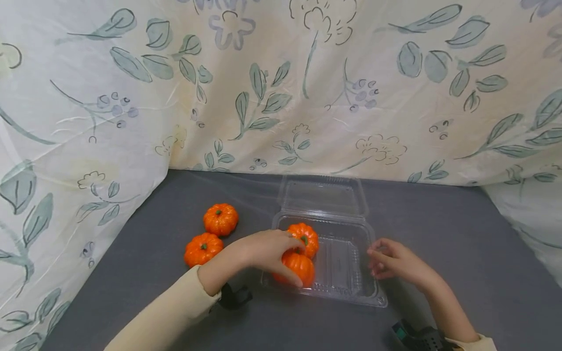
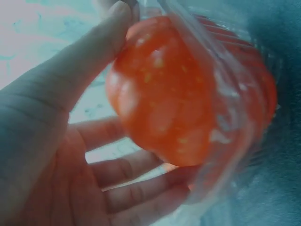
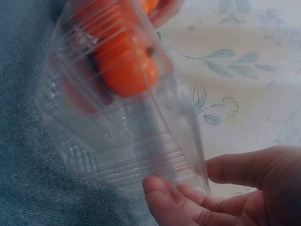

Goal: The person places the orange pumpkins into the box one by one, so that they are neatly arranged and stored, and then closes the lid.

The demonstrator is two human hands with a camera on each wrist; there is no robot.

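Dark grey runs across the whole surface (image 1: 443,219), and we see it meet a pale curtain (image 1: 373,117) at the far side, all blue-green leaves and loosely drawn flowers; more of that floral cloth flanks it left and right.

Mid-surface, here's our clear plastic container (image 1: 338,263), its lid (image 1: 322,197) laid back to the far side. In its left half we have two pumpkins: the near pumpkin (image 1: 303,268) with the left hand (image 1: 269,251) bent about it, grip holding it between thumb and fingers, and the far pumpkin (image 1: 311,239) touching it. Over at the right wall, the right hand (image 1: 397,261)!

Now the left wrist view gives us the palm and the pumpkin's yellow flecks, which the back of the hand covers from above. The right wrist view shows that grip narrow, pinching the container's right edge. And the head view alone clearly lays out the loose pair (image 1: 203,249) to the left.
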